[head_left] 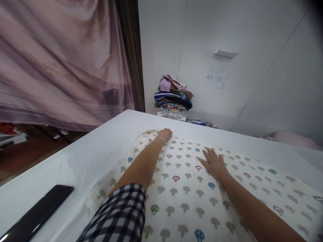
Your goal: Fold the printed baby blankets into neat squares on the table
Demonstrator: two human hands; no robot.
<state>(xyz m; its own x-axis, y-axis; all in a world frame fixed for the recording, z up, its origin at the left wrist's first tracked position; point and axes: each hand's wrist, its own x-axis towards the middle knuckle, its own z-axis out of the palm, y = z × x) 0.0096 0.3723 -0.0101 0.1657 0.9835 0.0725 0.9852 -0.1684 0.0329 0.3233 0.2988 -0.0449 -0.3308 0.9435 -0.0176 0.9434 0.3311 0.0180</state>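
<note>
A white cloth [185,201] printed with grey, blue, green and red mushrooms is spread over the white table [118,129]. Its far left corner lies in a rounded fold. At the far edge of the cloth, my left hand [165,134] has its fingers curled down and closed on the fabric; the fingertips are hidden. A bracelet circles that wrist, and a black-and-white checked sleeve covers the upper arm. Farther right, my right hand [213,163] rests palm down on the cloth with its fingers spread.
A shiny black flat object [41,211] lies at the table's left. Beyond the far edge stands a stack of folded clothes [174,95] against the white wall [264,67], which bears a paper marked "45-50" [214,79]. A pink-purple curtain [63,60] hangs at the left.
</note>
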